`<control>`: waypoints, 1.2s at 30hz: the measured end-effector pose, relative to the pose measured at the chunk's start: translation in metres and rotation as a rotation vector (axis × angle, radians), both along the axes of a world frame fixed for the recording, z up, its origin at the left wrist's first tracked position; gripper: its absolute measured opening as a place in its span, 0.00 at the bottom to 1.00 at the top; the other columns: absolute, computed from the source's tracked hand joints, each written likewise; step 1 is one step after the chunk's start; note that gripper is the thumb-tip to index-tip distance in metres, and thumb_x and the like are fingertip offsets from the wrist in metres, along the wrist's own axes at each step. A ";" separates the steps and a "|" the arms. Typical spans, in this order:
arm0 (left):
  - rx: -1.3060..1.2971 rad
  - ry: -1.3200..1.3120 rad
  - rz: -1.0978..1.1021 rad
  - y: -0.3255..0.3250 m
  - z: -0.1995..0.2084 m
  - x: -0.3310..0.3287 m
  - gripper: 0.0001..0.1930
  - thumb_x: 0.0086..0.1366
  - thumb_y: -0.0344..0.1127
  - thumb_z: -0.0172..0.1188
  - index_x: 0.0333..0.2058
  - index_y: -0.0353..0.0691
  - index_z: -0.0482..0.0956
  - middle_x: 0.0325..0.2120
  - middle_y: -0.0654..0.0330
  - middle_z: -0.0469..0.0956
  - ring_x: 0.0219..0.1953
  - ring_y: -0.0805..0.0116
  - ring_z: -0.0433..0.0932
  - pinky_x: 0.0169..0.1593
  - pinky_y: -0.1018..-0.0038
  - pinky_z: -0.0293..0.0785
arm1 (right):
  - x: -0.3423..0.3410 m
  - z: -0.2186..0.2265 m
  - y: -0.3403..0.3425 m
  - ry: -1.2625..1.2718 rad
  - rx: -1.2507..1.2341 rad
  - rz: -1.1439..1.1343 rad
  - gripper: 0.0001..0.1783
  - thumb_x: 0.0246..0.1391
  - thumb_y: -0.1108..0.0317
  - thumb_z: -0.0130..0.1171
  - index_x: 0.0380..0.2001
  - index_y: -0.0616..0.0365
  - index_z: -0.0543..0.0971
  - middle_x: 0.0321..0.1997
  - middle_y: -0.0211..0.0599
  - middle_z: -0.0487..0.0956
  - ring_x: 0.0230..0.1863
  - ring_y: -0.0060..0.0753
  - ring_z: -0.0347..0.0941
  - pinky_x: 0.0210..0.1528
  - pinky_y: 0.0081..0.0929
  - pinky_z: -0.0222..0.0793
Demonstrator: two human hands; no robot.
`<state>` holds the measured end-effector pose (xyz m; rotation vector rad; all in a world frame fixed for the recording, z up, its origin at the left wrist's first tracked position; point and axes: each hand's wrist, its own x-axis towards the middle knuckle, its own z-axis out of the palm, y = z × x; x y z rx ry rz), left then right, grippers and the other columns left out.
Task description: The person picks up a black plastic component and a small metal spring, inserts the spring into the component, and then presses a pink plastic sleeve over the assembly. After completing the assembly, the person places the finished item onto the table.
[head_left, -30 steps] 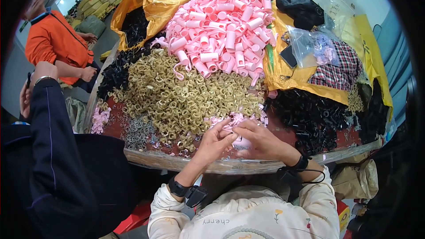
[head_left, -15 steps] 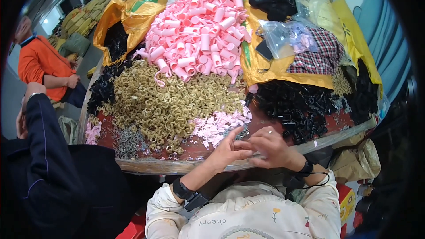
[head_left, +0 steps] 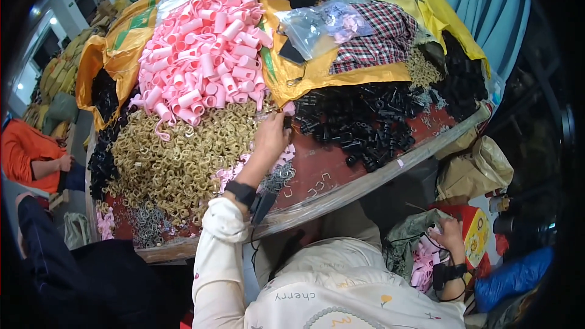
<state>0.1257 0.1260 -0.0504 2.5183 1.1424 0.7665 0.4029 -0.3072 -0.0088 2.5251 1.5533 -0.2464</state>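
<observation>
My left hand [head_left: 272, 139] reaches across the table into the seam between the brass-coloured rings [head_left: 177, 155] and the black plastic parts [head_left: 365, 122]. Its fingers are curled down beside a small pink piece [head_left: 289, 108]; what they grip is hidden. Low on the right, my right hand [head_left: 450, 234] is over a grey-green sack [head_left: 399, 237], fingers apart, with a bit of pink at their tips. Pink plastic parts [head_left: 424, 265] show at the sack, below that hand. Small pink pieces and grey metal loops [head_left: 277, 180] lie by my left wrist.
A heap of pink tubes [head_left: 201, 55] fills the far side. Checked cloth [head_left: 381, 30] and a clear bag lie on yellow sacking [head_left: 341, 73]. A dark-sleeved person [head_left: 91, 250] sits close on my left; another in orange [head_left: 30, 152] is farther off. The table's front rim [head_left: 329, 198] curves before me.
My hands were together at the table's front edge and have separated. The left has reached forward to the heaps, the right has dropped to the sack. The view has swung right.
</observation>
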 end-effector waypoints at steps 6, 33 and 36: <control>-0.037 0.186 0.046 0.015 -0.012 0.025 0.14 0.45 0.33 0.57 0.32 0.35 0.68 0.30 0.50 0.72 0.31 0.50 0.72 0.33 0.61 0.69 | -0.007 -0.002 0.043 0.192 0.414 -0.021 0.13 0.35 0.67 0.59 0.27 0.62 0.72 0.24 0.42 0.72 0.26 0.40 0.69 0.26 0.29 0.63; -1.529 -1.271 -0.004 -0.083 0.008 -0.158 0.09 0.52 0.24 0.54 0.35 0.34 0.71 0.28 0.57 0.74 0.25 0.71 0.75 0.25 0.81 0.72 | -0.173 -0.083 0.340 0.389 0.453 0.671 0.03 0.44 0.72 0.47 0.23 0.60 0.67 0.26 0.45 0.67 0.28 0.48 0.67 0.30 0.40 0.64; -1.380 -1.087 0.057 -0.091 0.014 -0.153 0.10 0.51 0.23 0.56 0.34 0.36 0.70 0.27 0.58 0.74 0.23 0.73 0.74 0.24 0.82 0.71 | -0.174 -0.084 0.337 0.340 0.508 0.712 0.03 0.43 0.73 0.45 0.22 0.61 0.65 0.25 0.46 0.69 0.27 0.49 0.69 0.28 0.42 0.65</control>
